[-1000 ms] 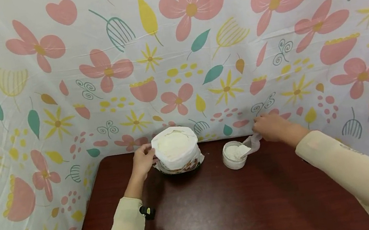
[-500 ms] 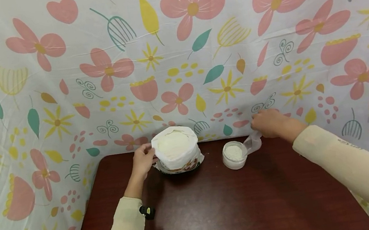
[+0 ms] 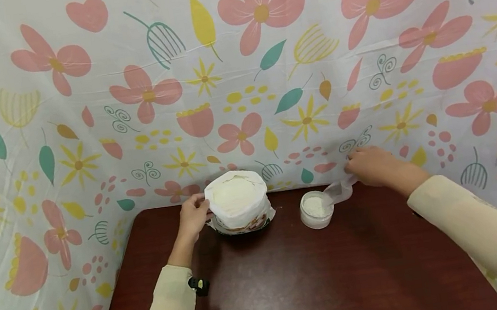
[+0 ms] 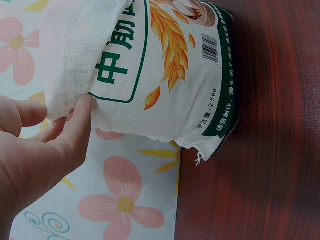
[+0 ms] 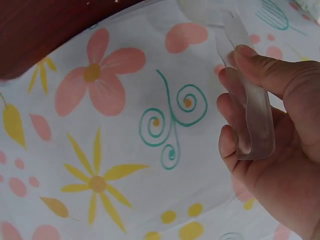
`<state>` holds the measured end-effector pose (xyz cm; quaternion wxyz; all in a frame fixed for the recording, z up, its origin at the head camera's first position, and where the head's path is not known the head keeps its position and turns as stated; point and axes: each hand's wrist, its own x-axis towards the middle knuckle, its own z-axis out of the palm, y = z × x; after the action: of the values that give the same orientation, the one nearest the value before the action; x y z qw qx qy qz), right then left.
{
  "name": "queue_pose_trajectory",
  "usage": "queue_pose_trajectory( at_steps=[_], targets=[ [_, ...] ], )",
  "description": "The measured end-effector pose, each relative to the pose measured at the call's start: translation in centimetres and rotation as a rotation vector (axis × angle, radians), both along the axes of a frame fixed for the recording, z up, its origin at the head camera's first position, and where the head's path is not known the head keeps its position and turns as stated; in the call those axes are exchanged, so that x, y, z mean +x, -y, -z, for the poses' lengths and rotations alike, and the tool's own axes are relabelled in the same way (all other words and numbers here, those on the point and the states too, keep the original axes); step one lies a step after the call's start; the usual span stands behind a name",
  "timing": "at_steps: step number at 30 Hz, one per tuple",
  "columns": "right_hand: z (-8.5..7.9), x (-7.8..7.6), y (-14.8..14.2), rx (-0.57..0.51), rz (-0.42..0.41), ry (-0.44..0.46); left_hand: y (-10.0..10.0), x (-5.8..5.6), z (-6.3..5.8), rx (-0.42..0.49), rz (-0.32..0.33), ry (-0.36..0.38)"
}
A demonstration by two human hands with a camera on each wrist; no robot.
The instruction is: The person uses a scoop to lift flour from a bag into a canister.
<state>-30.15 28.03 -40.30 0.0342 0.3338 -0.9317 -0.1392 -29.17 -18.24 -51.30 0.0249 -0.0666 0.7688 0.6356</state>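
An opened bag of flour (image 3: pixel 241 218) stands near the back of the table, its white top folded down around the pale flour (image 3: pixel 234 193). My left hand (image 3: pixel 193 219) pinches the folded edge on the bag's left side; thumb and fingers meet on the white cloth (image 4: pixel 75 75) in the left wrist view. To the right is a small clear round jar (image 3: pixel 317 219) with white flour inside. My right hand (image 3: pixel 369 166) grips a clear plastic scoop (image 3: pixel 340 191) by its handle (image 5: pixel 257 125), the scoop end at the jar's right rim. That end is mostly cut off in the right wrist view.
The dark red-brown table (image 3: pixel 295 276) ends at a white flower-printed cloth (image 3: pixel 236 71) hanging close behind the bag and jar. Another stretch of this cloth hangs along the left side. A black band device (image 3: pixel 199 286) sits on the left sleeve.
The mound of flour on the scoop one second ago is no longer on it, and the jar holds loose flour. The right hand has shifted slightly right. The left hand stays on the bag.
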Motion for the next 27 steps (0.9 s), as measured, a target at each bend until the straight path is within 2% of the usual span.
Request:
queue_pose_trajectory(
  at_steps=[6, 11, 14, 19, 27],
  targets=[
    [1.3, 0.8, -1.9, -0.141, -0.044, -0.054, -0.1, -0.1, 0.0, 0.006, -0.012, 0.011],
    [3.3, 1.5, -3.7, -0.261, -0.102, -0.125, -0.1, -0.2, 0.2, 0.006, -0.015, 0.01],
    [4.4, 2.0, -4.7, -0.315, -0.125, -0.137, 0.0, -0.3, 0.3, 0.01, -0.011, 0.007],
    [6.3, 3.2, -5.8, -0.4, -0.067, -0.106, 0.1, -0.3, 0.3, -0.001, -0.011, 0.007],
    [10.1, 5.5, -6.9, -0.557, 0.02, -0.181, 0.0, -0.3, 0.3, -0.003, -0.006, 0.006]
  ],
)
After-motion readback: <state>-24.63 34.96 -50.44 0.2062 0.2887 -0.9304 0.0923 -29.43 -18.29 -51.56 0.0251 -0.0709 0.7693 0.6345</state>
